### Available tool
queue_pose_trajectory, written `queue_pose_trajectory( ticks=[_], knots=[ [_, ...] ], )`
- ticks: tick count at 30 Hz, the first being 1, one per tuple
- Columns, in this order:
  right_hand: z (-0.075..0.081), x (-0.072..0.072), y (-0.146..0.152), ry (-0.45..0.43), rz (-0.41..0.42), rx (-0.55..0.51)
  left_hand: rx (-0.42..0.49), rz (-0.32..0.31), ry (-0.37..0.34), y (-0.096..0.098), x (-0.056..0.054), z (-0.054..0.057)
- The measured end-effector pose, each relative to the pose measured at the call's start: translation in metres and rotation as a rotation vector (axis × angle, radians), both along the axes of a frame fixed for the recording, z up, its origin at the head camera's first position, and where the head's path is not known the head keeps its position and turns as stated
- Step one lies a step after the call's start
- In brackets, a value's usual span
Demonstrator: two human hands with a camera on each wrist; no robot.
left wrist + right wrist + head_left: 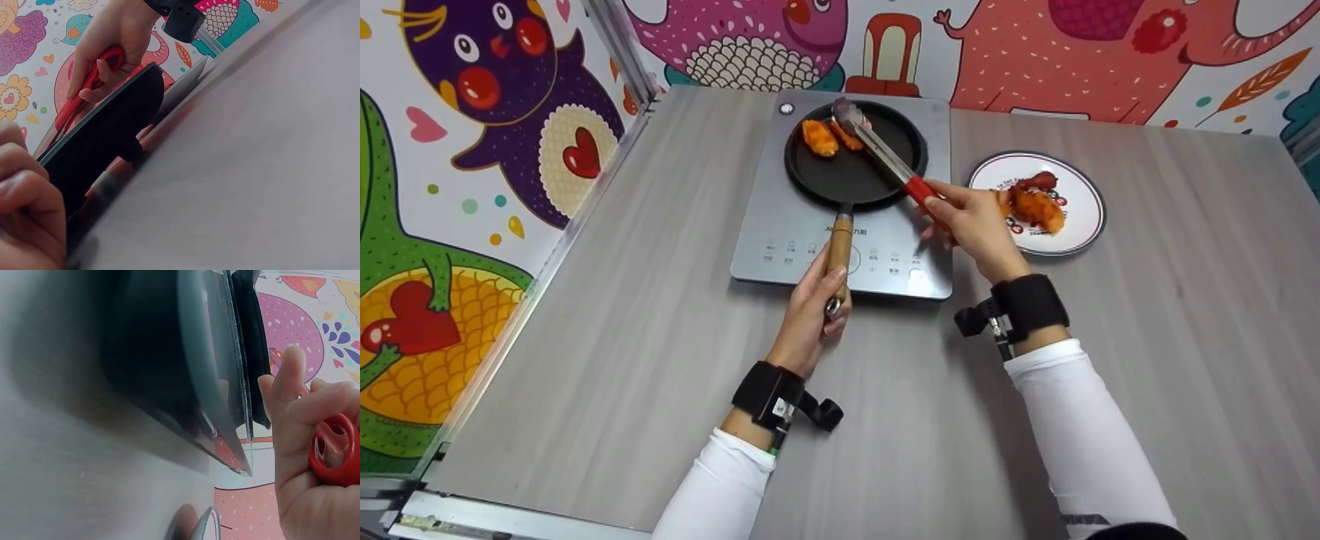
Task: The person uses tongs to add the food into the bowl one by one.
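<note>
My left hand (813, 307) grips the wooden handle (841, 244) of a black frying pan (877, 180), which sits on a silver induction cooktop (765, 240). In my right hand (979, 225) I hold red-handled tongs (894, 159), angled down to the left into the pan. Their tips lie over an orange-brown piece of food (847, 137) near the far rim. Just left of it lies another orange piece of food (819, 139), which looks like a chicken wing. The right wrist view shows the red loop handle (344, 475) in my right hand.
Right of the cooktop stands a white plate (1080, 202) with a dark rim, bearing cooked orange and reddish pieces (1035, 210). A wood-grain table (645, 315) lies beneath everything. Cartoon-printed walls (982, 60) rise at the back and left, with a metal edge strip along the left.
</note>
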State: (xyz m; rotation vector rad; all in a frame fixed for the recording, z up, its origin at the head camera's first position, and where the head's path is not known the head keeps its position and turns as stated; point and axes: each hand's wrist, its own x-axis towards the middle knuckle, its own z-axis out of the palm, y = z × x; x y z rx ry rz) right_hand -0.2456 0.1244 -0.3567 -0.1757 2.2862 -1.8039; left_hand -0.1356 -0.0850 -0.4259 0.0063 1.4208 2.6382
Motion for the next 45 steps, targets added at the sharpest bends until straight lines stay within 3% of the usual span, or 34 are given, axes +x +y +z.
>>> queue_pose_trajectory(
  ticks=[8,28,37,45],
  knots=[
    [0.015,0.010,-0.005,-0.017,0.025,-0.031,-0.001,0.000,0.007,0.000,0.001,0.000],
    [0.018,0.015,-0.007,0.058,0.052,0.051,0.008,-0.009,0.001,0.000,0.001,0.000],
    [0.003,0.008,-0.007,0.080,0.022,0.067,0.008,-0.012,-0.003,0.000,0.001,-0.001],
    [-0.007,0.001,-0.006,0.194,0.003,0.231,0.009,-0.014,-0.003,0.000,0.001,0.000]
  ],
)
